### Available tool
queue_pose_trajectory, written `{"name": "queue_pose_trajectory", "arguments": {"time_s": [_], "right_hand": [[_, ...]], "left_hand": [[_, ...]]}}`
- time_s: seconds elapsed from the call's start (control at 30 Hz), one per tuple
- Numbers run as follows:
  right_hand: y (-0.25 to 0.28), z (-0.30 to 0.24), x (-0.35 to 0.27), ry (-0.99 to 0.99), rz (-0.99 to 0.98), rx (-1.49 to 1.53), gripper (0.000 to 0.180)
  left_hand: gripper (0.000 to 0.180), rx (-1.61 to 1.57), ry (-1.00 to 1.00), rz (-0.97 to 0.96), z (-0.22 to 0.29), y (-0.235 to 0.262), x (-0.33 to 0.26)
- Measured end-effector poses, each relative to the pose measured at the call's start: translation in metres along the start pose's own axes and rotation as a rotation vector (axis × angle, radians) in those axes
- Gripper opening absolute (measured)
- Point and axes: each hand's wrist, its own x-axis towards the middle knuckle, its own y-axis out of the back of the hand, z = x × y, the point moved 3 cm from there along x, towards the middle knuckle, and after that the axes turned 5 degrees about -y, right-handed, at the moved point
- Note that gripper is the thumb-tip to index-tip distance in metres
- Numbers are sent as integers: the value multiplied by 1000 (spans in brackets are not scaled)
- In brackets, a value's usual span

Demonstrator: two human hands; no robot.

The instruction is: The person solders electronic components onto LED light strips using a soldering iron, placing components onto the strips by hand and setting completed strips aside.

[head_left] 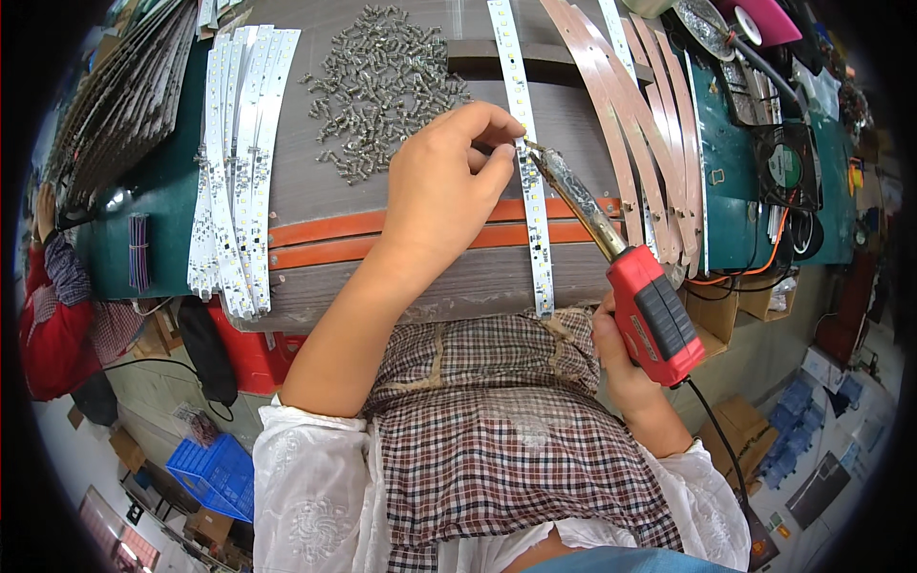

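Note:
A white LED strip board [541, 244] lies lengthwise before me, crossing two orange strips [325, 239] on a grey-brown work surface. Over the strip, my left hand [444, 177] has thumb and forefinger curled closely toward each other; whatever they pinch is too small to make out. My right hand [626, 368] grips a red and black soldering gun [654, 315]. Its tip meets the strip just beside my left fingertips. Behind my left hand spreads a pile of small metal connector pieces [382, 81].
More white LED strips [239, 172] are stacked at left, and copper-coloured strips [630, 124] fan out at right. A dark bar [535, 65] lies at the back. A small fan [785, 165] stands far right. Another person's red sleeve [48, 329] shows at the left edge.

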Motion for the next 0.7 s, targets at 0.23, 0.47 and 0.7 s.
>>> {"name": "queue_pose_trajectory", "arguments": {"time_s": [0.23,0.47,0.7], "right_hand": [[-2,10,-2,-63,-26,-11,16],[-6,0,-2,-168,-55,142,16],[-6,5,-4,-192,-7,176,14]], "left_hand": [[17,92,-67,42,1,1,-1],[18,176,-100,49,1,1,-2],[18,173,-97,56,1,0,-2]]}}
